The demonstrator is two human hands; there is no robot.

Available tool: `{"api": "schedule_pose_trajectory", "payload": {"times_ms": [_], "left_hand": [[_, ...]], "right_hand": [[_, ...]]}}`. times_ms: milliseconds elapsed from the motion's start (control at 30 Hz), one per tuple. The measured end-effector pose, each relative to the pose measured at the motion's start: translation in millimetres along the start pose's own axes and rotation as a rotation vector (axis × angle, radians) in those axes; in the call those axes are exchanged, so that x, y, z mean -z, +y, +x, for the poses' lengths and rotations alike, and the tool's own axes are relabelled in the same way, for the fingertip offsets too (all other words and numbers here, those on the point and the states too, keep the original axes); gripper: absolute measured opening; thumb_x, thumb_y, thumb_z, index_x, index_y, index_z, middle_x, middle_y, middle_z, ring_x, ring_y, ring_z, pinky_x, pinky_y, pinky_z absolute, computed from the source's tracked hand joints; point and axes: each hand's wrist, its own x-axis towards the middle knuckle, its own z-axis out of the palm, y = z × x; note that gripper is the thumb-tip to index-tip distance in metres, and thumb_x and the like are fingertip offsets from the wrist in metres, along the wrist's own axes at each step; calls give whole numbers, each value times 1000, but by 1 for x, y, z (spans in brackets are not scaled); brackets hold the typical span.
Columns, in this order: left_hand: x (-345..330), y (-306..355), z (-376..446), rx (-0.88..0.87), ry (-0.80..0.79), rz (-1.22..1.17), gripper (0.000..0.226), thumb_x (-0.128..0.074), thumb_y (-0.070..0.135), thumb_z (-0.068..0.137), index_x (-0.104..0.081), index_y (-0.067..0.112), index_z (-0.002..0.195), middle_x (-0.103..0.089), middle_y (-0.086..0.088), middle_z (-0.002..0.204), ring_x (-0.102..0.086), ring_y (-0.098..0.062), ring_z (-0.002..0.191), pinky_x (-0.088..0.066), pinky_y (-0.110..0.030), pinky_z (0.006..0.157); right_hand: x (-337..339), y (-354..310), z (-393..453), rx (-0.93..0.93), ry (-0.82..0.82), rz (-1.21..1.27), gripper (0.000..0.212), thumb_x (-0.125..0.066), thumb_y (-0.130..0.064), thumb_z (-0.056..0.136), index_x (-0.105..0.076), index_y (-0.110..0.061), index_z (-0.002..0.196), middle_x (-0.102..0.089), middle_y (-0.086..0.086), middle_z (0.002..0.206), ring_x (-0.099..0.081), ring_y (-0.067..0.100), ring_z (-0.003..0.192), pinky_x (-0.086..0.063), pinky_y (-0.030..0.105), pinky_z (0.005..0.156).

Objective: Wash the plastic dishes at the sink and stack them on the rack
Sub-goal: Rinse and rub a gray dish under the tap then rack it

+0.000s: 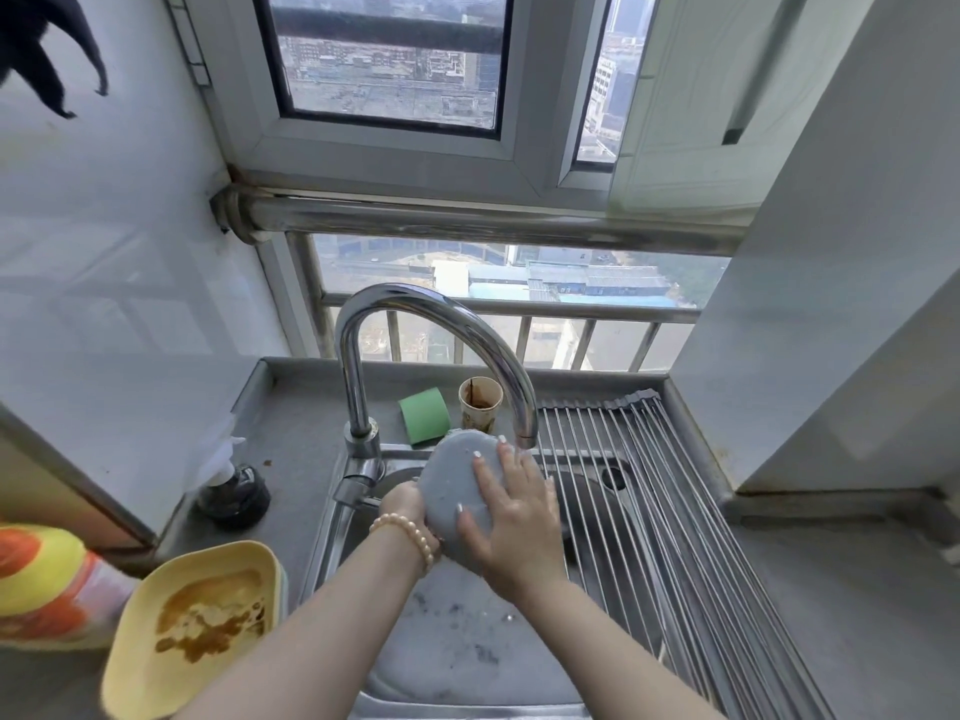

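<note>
A grey plastic dish (451,485) is held on edge over the sink (332,532), just under the spout of the chrome faucet (415,324). My left hand (402,506) grips its left rim from behind; a bead bracelet sits on that wrist. My right hand (511,517) lies flat on the dish's back with fingers spread. Another grey dish (457,646) lies in the sink basin below. A dirty yellow plastic dish (192,626) with brown stains stands on the counter at the left. The metal roll-up rack (649,511) covers the sink's right side and holds nothing.
A stained paper cup (480,405) and a green sponge (424,415) sit behind the sink. A dark soap dispenser (234,491) stands on the left counter. An orange and yellow bottle (47,584) lies at the far left. A window with a metal railing (467,220) rises behind.
</note>
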Motion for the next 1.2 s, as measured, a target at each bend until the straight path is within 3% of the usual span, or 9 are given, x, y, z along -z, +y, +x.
{"api": "schedule_pose_trajectory", "payload": {"times_ms": [167, 333, 467, 600, 733, 867, 1033, 1133, 1200], "left_hand": [[-3, -9, -17, -40, 1, 80, 13, -55, 14, 87, -66, 8, 91, -69, -9, 71, -63, -26, 64, -54, -29, 46], [-6, -11, -23, -337, 249, 468, 47, -56, 41, 87, -62, -3, 103, -65, -14, 107, -61, -32, 98, -49, -38, 90], [-13, -30, -55, -747, 281, 1154, 68, -50, 66, 84, -54, 13, 127, -54, -13, 124, -50, -30, 113, -40, -35, 99], [-15, -49, -62, -892, 165, 1628, 96, -12, 85, 69, -9, 37, 152, -34, -7, 145, -36, -28, 129, -26, -36, 108], [-28, -41, -57, -881, 114, 1611, 70, -27, 77, 83, -23, 45, 145, -36, -10, 142, -38, -31, 128, -32, -41, 107], [-47, -14, -48, -672, 134, 1452, 58, -46, 67, 82, -55, 19, 112, -57, -14, 122, -54, -33, 112, -44, -39, 94], [-52, 1, -33, -477, 38, 1147, 52, -62, 48, 81, -67, 6, 110, -67, -12, 115, -60, -28, 104, -45, -31, 88], [-47, -1, -26, -378, 54, 907, 55, -67, 42, 83, -63, 2, 122, -61, -13, 127, -56, -28, 116, -41, -31, 100], [-42, -4, -17, -331, 43, 758, 56, -67, 39, 83, -62, 1, 123, -60, -11, 129, -57, -27, 116, -42, -35, 104]], "right_hand": [[22, 7, 33, -497, -257, 355, 76, -44, -73, 82, -45, -20, 137, -52, 9, 131, -51, 28, 118, -43, 35, 94], [26, 19, 41, -822, -324, 591, 64, -46, -64, 89, -64, -7, 110, -63, 10, 114, -57, 30, 110, -42, 31, 88], [30, 22, 42, -825, -365, 543, 35, -48, -24, 99, -56, 1, 122, -60, 15, 127, -55, 28, 118, -42, 28, 93], [32, 22, 48, -673, -370, 326, 32, -42, -16, 100, -48, -4, 129, -57, 12, 131, -52, 23, 123, -37, 26, 96], [29, 20, 43, -799, -302, 612, 35, -38, -25, 101, -57, -3, 121, -61, 17, 123, -59, 30, 112, -49, 35, 93], [35, 15, 42, -694, -263, 521, 39, -19, -12, 105, -47, -2, 131, -58, 14, 128, -53, 27, 120, -37, 32, 93], [27, 29, 42, -750, -193, 742, 39, -59, -21, 91, -54, -17, 52, -55, -1, 59, -53, 15, 73, -39, 27, 62], [36, 31, 51, -699, -222, 476, 41, -57, -25, 86, -47, -13, 49, -50, 3, 53, -48, 20, 58, -32, 28, 53], [45, 17, 55, -596, -195, 278, 29, -49, -27, 89, -64, -14, 68, -66, 9, 77, -58, 27, 76, -39, 26, 63]]}}
